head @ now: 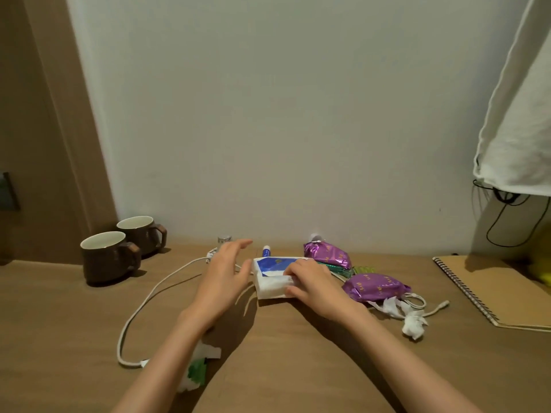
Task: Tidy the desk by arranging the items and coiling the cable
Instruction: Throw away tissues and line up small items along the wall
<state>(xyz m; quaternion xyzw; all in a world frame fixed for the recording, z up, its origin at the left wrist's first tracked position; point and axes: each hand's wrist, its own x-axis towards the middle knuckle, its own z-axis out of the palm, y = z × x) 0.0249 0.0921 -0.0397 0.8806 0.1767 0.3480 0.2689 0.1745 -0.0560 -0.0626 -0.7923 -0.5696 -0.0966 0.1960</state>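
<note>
Wooden counter (298, 353) against a pale wall. The right hand (310, 284) holds the tissue pack (272, 278), a blue-and-white soft pack lying flat mid-counter: fingers curled over its top and right end, thumb on the near edge. The left hand (226, 272) hovers just left of the pack with its fingers spread and fairly straight, gripping nothing. Its thumb is close to the pack's left end; cannot tell if it touches.

The white cable (149, 296) lies loose and uncoiled. It runs from under the left hand in a wide loop toward the near left, and one plug end sits beside the left forearm. A second thin white lead (438, 308) trails out on the right, near the crumpled tissue (413, 323).

Two purple packets sit right of the pack, the rear packet (326, 254) by the wall and the front packet (375, 286) closer in. A green wrapper (340, 269) is between them.

Behind the hands there is a small silver-capped bottle (224, 240) and a blue-and-white tube (266, 251).

At the left rear, two brown mugs stand upright just beside each other, the front mug (104, 260) and the rear mug (141, 234).

A spiral notebook (507, 290) lies closed at the far right. A white-and-green scrap (198, 371) lies partly under the left forearm. White cloth (521, 114) hangs at the upper right, with a black cord (507, 234) below it.
</note>
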